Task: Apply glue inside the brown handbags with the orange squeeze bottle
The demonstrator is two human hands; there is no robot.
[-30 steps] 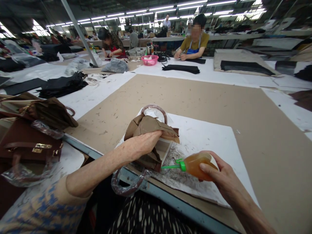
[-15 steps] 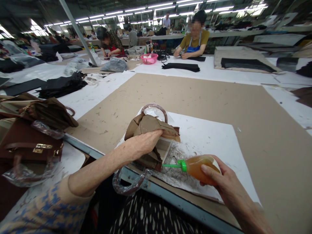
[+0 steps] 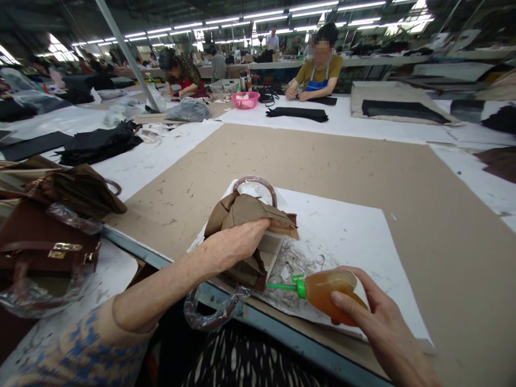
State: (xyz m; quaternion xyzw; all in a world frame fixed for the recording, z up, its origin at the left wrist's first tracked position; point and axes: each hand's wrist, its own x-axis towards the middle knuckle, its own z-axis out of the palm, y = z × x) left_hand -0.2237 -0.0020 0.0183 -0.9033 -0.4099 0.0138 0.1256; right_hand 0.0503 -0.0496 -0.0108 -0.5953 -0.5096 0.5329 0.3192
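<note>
Slightly lower than before, the amber bottle (image 3: 328,294) sits in the right hand (image 3: 374,303), fingers wrapped round it, nozzle (image 3: 282,287) at the bag (image 3: 242,209) on the worktop (image 3: 322,156). It looks squeezable, best held mid-body. The left hand (image 3: 242,240) grips the bag's limp fabric.

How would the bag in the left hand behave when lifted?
Its fabric is probably floppy: it bunches into folds. The handles are likely stiffer: both hold a curve. Their clear wrap may be slippery: it looks glossy.
</note>
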